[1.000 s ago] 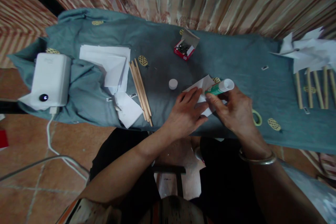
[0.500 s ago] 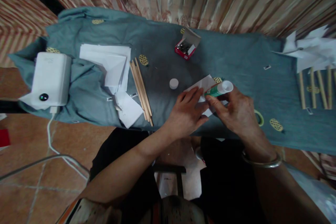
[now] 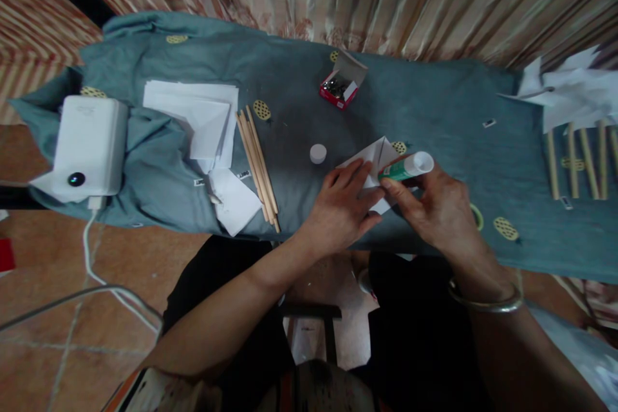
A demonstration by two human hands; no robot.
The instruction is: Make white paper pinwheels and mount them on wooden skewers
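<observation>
My left hand lies on a folded white paper, its fingers spread over the paper's left part. In my right hand is a green and white glue stick, gripped between thumb and fingers. The stick is tilted, its white end up to the right and the other end close to the paper by my left fingertips. Whether that end touches the paper is hidden. A round white cap sits on the cloth, left of the paper.
On the blue-green cloth are an open red box of metal pins, wooden sticks, white paper sheets, a white device with a cable, a green ring, and paper pinwheels at the far right.
My right hand and the glue stick have moved slightly to the right. My left hand stays on the paper. The whole view has shifted a little.
</observation>
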